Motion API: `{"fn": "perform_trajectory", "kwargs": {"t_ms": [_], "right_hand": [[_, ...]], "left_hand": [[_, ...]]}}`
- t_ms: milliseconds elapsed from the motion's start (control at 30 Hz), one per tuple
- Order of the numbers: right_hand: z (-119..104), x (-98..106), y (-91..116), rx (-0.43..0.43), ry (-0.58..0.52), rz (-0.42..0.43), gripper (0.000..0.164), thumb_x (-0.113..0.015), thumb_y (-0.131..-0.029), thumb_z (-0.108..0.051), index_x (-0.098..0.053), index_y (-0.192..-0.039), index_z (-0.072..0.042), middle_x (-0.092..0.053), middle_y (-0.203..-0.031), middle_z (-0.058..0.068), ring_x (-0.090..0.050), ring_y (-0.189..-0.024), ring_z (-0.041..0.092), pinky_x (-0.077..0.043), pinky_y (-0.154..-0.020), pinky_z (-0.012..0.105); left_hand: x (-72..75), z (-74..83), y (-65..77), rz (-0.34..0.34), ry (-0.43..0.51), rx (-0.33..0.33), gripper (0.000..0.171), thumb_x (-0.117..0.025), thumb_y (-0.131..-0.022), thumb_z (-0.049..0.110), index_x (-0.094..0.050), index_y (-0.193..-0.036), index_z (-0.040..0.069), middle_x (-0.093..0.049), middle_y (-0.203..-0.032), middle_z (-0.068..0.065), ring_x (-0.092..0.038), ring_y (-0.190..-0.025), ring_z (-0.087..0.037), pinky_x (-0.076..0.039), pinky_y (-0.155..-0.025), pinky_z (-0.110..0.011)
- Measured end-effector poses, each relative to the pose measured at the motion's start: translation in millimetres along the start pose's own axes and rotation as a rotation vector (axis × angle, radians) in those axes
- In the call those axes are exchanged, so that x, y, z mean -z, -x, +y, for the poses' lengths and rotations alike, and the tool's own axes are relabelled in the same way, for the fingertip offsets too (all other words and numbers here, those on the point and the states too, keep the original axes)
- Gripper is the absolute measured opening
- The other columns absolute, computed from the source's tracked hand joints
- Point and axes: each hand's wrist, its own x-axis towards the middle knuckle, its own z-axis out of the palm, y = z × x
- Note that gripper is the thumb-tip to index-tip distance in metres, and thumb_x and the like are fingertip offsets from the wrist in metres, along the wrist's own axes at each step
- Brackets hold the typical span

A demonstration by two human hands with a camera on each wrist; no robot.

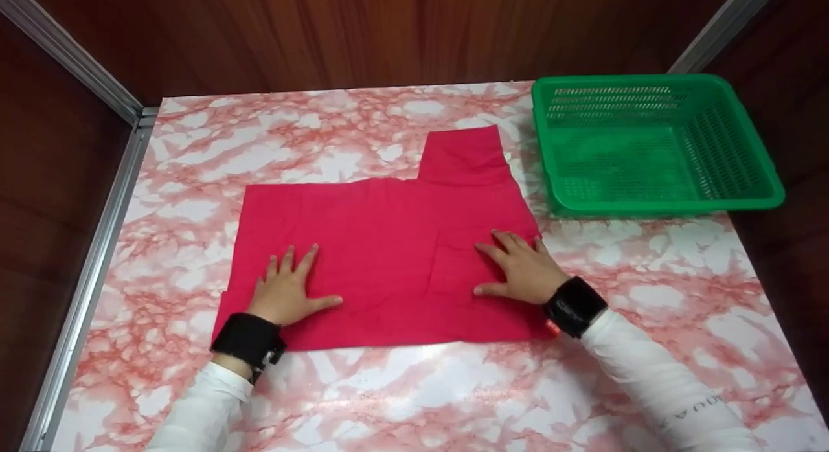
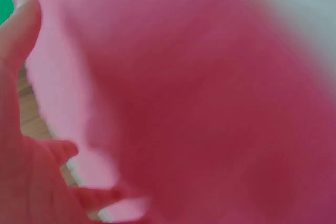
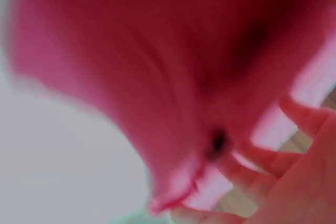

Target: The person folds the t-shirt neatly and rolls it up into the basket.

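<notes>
A red short-sleeved shirt, folded lengthwise, lies flat on the table with one sleeve pointing away at the upper right. On its lower left part rests my left hand, fingers spread and thumb out to the right. My right hand lies on the right part, fingers spread and pointing left, beside a faint rectangular outline in the cloth. In the left wrist view the cloth is blurred beside the left hand. The right wrist view shows blurred cloth at the right hand's fingertips and a small dark spot.
A green plastic basket with slotted walls stands at the back right, close to the shirt. The table has a red and white marbled top. Dark wooden panels enclose the back and both sides, with metal strips at the corners.
</notes>
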Motion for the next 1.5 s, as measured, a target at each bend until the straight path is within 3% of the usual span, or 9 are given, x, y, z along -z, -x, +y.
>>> {"fn": "perform_trajectory", "kwargs": {"t_ms": [133,333,433,633,733,967,1233,1333,1500], "right_hand": [[4,19,-26,-0.027,-0.048,0.110,0.079,-0.059,-0.071,-0.062,-0.042,-0.132,-0.016,-0.040,-0.132,0.019,-0.040,-0.117,0.039,-0.036,-0.089,0.057],[11,36,-69,-0.118,-0.119,0.236,0.068,-0.062,-0.078,-0.047,-0.043,-0.130,-0.008,-0.036,-0.133,0.023,-0.038,-0.117,0.043,-0.037,-0.091,0.054],[14,41,-89,-0.172,-0.156,0.243,0.065,-0.061,-0.080,-0.043,-0.041,-0.131,-0.009,-0.033,-0.135,0.023,-0.036,-0.119,0.043,-0.037,-0.092,0.052],[26,43,-118,-0.233,-0.135,0.277,0.060,-0.063,-0.080,-0.031,-0.041,-0.130,-0.008,-0.033,-0.135,0.024,-0.036,-0.120,0.042,-0.037,-0.093,0.050],[32,42,-128,-0.270,-0.115,0.299,0.057,-0.062,-0.081,-0.027,-0.041,-0.130,-0.007,-0.033,-0.135,0.024,-0.036,-0.120,0.042,-0.038,-0.093,0.050],[35,48,-141,-0.327,-0.140,0.350,0.053,-0.058,-0.083,-0.025,-0.041,-0.130,-0.007,-0.035,-0.133,0.023,-0.039,-0.117,0.041,-0.037,-0.093,0.050],[37,56,-150,-0.376,-0.123,0.332,0.053,-0.057,-0.084,-0.024,-0.039,-0.131,-0.007,-0.033,-0.135,0.021,-0.038,-0.120,0.038,-0.040,-0.088,0.053],[41,54,-152,-0.347,-0.116,0.324,0.054,-0.056,-0.085,-0.022,-0.037,-0.133,-0.004,-0.031,-0.137,0.021,-0.035,-0.123,0.038,-0.037,-0.093,0.050],[49,43,-154,-0.262,-0.102,0.220,0.055,-0.052,-0.087,-0.015,-0.032,-0.136,0.000,-0.031,-0.140,0.020,-0.031,-0.127,0.035,-0.031,-0.101,0.043]], "left_hand": [[32.9,-5.3,-17.4,0.006,0.033,0.001,0.098,-0.058,-0.071,0.063,-0.012,-0.144,0.017,-0.019,-0.141,-0.026,-0.016,-0.128,-0.047,-0.018,-0.096,-0.065],[63.2,-17.6,-56.8,0.057,0.045,0.042,0.076,-0.050,-0.086,0.044,-0.014,-0.143,0.008,-0.018,-0.140,-0.031,-0.015,-0.128,-0.048,-0.021,-0.097,-0.062],[66.0,-24.9,-74.7,0.105,0.058,0.086,0.067,-0.048,-0.088,0.036,-0.019,-0.141,0.007,-0.018,-0.140,-0.031,-0.017,-0.127,-0.049,-0.021,-0.096,-0.063],[58.0,-36.3,-99.9,0.370,0.049,0.136,0.043,-0.045,-0.090,0.020,-0.040,-0.129,0.004,-0.034,-0.132,-0.026,-0.033,-0.118,-0.047,-0.030,-0.088,-0.062],[54.0,-36.7,-106.4,0.434,0.046,0.157,0.036,-0.041,-0.091,0.014,-0.043,-0.127,0.005,-0.034,-0.132,-0.026,-0.032,-0.119,-0.046,-0.030,-0.087,-0.062],[44.4,-33.8,-105.2,0.412,0.022,0.223,0.045,-0.031,-0.090,0.003,-0.037,-0.133,0.011,-0.026,-0.136,-0.027,-0.026,-0.123,-0.047,-0.029,-0.088,-0.062],[37.1,-40.8,-108.7,0.426,0.000,0.273,0.046,-0.030,-0.090,0.005,-0.035,-0.134,0.015,-0.024,-0.137,-0.024,-0.025,-0.121,-0.047,-0.030,-0.086,-0.063],[35.7,-45.0,-114.4,0.383,-0.015,0.293,0.048,-0.028,-0.089,0.005,-0.029,-0.136,0.016,-0.019,-0.138,-0.023,-0.022,-0.122,-0.047,-0.028,-0.086,-0.062],[35.3,-45.3,-121.0,0.348,-0.027,0.290,0.050,-0.029,-0.088,0.005,-0.025,-0.136,0.015,-0.015,-0.139,-0.023,-0.019,-0.122,-0.048,-0.027,-0.087,-0.062]]}}
